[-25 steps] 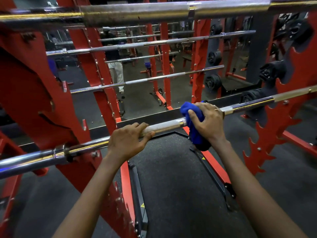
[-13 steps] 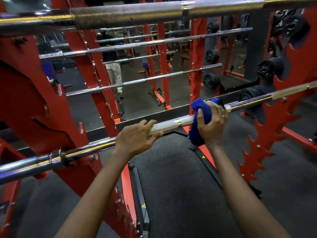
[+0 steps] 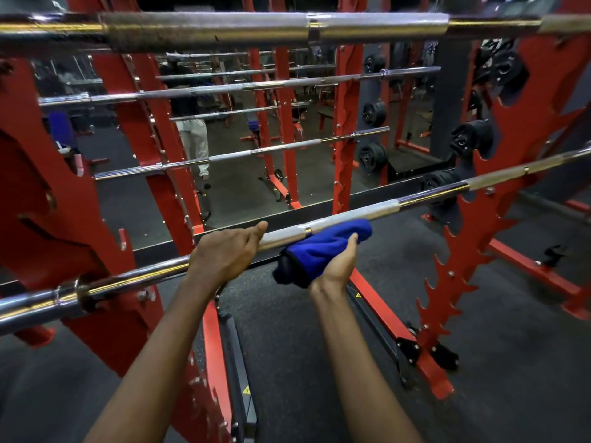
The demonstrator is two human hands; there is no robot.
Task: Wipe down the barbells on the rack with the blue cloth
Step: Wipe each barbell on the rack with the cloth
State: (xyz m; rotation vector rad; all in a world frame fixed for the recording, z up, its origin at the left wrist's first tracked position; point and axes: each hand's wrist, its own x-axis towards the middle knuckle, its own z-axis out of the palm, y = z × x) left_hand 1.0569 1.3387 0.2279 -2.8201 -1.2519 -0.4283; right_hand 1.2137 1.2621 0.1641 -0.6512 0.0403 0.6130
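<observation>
A chrome barbell (image 3: 377, 210) lies slanted across the red rack (image 3: 454, 276), low left to high right. My left hand (image 3: 228, 251) is wrapped over the bar left of its middle, thumb pointing right along it. My right hand (image 3: 337, 266) cups the folded blue cloth (image 3: 323, 247) from below, palm up, pressing it against the underside of the bar just right of a small ring. A second, thicker barbell (image 3: 271, 28) crosses the top of the view, close to the camera.
A wall mirror behind the rack reflects more barbells (image 3: 243, 156), red uprights and a standing person (image 3: 192, 135). Black weight plates (image 3: 372, 158) hang at the right. The rack's red toothed side plate (image 3: 48, 219) rises at left. Dark rubber floor (image 3: 303, 362) lies below.
My right hand turned from gripping over the bar to palm up beneath it, and the cloth now hangs under the bar. The left hand stayed on the bar.
</observation>
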